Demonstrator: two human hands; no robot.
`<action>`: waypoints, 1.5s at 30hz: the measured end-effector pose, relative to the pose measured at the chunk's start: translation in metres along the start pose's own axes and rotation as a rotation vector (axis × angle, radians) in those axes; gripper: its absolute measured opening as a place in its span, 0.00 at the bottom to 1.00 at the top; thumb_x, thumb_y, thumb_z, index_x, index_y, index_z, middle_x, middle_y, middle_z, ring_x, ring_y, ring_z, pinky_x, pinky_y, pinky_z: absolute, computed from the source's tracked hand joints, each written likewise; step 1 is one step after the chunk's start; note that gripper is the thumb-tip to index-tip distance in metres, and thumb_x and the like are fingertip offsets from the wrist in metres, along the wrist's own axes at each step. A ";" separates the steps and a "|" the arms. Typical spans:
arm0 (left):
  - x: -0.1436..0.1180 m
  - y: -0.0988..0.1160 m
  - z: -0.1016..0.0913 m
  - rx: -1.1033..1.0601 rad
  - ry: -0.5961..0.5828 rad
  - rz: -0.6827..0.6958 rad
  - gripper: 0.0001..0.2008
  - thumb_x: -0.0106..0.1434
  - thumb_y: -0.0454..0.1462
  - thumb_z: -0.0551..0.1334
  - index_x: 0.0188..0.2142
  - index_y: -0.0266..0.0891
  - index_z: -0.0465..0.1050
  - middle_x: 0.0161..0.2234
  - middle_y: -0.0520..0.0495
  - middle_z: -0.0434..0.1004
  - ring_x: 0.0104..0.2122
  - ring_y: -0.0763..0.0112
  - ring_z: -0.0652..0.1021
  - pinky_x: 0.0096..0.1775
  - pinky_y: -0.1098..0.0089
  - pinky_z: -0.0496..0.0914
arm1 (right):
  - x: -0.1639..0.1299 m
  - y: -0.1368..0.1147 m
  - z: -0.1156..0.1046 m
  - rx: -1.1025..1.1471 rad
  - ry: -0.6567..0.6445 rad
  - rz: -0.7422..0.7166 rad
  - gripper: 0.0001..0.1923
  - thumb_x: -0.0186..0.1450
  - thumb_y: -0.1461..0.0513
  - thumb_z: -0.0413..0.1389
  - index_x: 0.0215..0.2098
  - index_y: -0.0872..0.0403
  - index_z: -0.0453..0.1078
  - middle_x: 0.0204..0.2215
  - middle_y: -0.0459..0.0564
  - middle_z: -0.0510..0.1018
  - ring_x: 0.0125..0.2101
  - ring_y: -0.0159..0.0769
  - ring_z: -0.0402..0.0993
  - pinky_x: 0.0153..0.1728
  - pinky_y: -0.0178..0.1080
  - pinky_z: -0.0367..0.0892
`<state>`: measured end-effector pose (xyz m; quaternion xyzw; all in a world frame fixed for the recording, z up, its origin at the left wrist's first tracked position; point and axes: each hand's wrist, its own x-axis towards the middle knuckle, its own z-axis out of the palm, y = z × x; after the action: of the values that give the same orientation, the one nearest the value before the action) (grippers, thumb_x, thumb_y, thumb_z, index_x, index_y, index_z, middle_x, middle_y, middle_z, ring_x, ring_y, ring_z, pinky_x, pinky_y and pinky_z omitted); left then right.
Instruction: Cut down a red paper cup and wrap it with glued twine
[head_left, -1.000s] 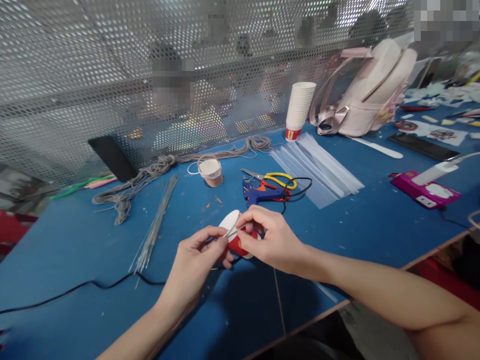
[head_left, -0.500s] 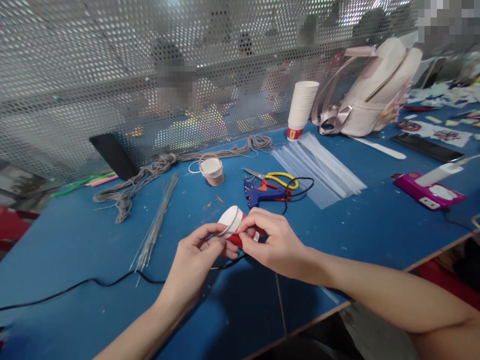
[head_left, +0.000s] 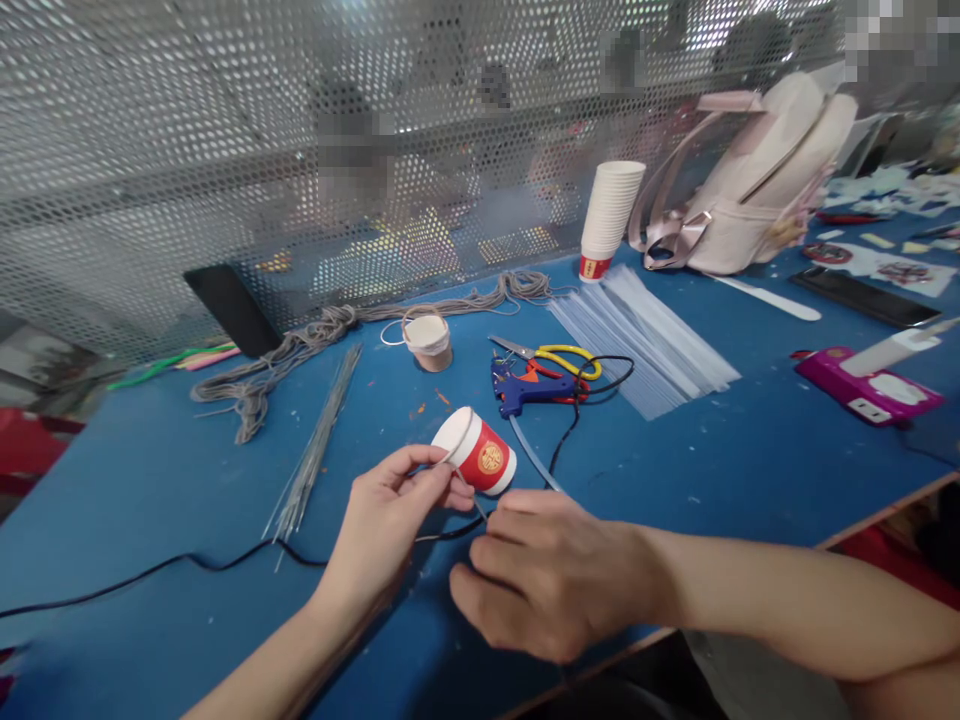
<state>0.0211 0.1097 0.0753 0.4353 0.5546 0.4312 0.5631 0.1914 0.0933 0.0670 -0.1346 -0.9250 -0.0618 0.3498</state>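
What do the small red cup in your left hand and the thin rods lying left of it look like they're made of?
Cup: likely paper, matte white rim and base, glossy red printed band with a gold emblem. Left hand holds it by the rim. Rods: probably metal wire, thin, grey, slightly shiny, though coated wire can't be ruled out.

I see a blue worktable (head_left: 750, 450) running wide, its near edge bare wood at right. A perforated metal screen (head_left: 150, 150) walls the far side, bright light glowing through it.

We see a small red paper cup (head_left: 480, 455) with a white rim and gold emblem, tilted on its side above the blue surface (head_left: 750, 450), mouth facing upper left.
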 end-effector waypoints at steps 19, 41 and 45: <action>0.005 -0.003 -0.004 -0.030 -0.001 0.029 0.08 0.55 0.37 0.65 0.34 0.35 0.71 0.22 0.49 0.80 0.23 0.71 0.79 0.32 0.72 0.73 | -0.035 0.121 0.007 -0.288 -0.590 0.678 0.18 0.58 0.72 0.50 0.47 0.63 0.69 0.42 0.63 0.75 0.44 0.49 0.71 0.43 0.46 0.64; 0.004 -0.001 -0.001 -0.016 0.056 0.018 0.08 0.55 0.36 0.66 0.33 0.34 0.71 0.22 0.48 0.79 0.23 0.70 0.79 0.33 0.70 0.72 | -0.028 0.040 -0.026 0.528 0.084 0.781 0.02 0.60 0.64 0.55 0.33 0.55 0.67 0.27 0.47 0.76 0.26 0.31 0.72 0.28 0.33 0.67; 0.006 -0.004 -0.004 0.009 0.061 0.029 0.09 0.55 0.37 0.66 0.34 0.34 0.71 0.22 0.49 0.79 0.23 0.71 0.79 0.33 0.71 0.72 | -0.035 0.031 -0.009 0.480 0.064 0.678 0.04 0.59 0.64 0.56 0.30 0.54 0.64 0.24 0.44 0.72 0.22 0.27 0.67 0.25 0.30 0.63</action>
<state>0.0169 0.1148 0.0700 0.4324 0.5672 0.4498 0.5375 0.2314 0.1135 0.0512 -0.3443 -0.8050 0.2703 0.4003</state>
